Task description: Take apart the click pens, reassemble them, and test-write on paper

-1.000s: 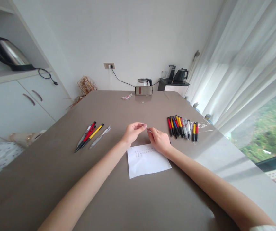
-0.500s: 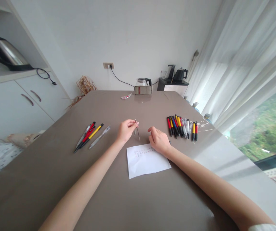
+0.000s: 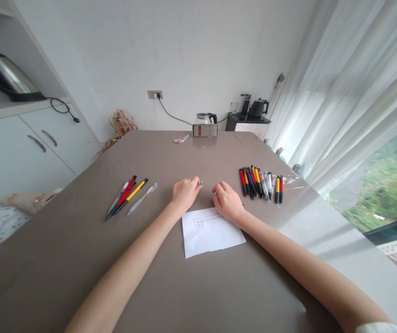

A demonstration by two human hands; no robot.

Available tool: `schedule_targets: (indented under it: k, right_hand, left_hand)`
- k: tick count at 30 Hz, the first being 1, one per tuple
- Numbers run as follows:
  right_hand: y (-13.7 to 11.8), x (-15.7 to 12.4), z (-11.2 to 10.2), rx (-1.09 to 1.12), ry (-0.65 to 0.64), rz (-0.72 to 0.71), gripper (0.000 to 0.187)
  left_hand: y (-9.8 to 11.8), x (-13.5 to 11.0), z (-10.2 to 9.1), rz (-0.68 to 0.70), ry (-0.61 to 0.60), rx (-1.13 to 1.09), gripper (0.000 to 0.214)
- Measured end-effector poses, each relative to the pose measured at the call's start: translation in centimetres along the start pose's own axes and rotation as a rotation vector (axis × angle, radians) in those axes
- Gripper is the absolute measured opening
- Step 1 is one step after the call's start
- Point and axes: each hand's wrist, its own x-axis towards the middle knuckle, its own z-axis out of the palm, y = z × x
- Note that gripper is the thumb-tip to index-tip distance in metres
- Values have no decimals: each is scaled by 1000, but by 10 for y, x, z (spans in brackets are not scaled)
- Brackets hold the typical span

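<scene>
White paper (image 3: 212, 240) lies flat, small writing (image 3: 203, 218) toward twelve o'clock; thin rod (image 3: 201, 183) at paper's eleven o'clock, mostly hidden by left fingers (image 3: 196, 181).

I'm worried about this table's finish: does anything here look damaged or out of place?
Yes: jagged whitish patches interrupt the tabletop beside the rightmost pens, like worn finish, though glare is possible. The paper also lies slightly askew.

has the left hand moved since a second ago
Yes: the left hand has shifted slightly left, judged against the sheet of paper.
</scene>
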Motion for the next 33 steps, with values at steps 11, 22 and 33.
schedule_targets:
  k: [11,22,33]
  right_hand:
    - [3,1,3,23,16,-35,20]
    - [14,16,-13,432,225,-6,23]
    - [22,29,-21,1240,351,259,22]
  left_hand:
    - [4,-1,-1,22,-4,161,21]
    - [12,3,-10,-13,44,-305,23]
    - [33,-2,14,9,-264,-1066,28]
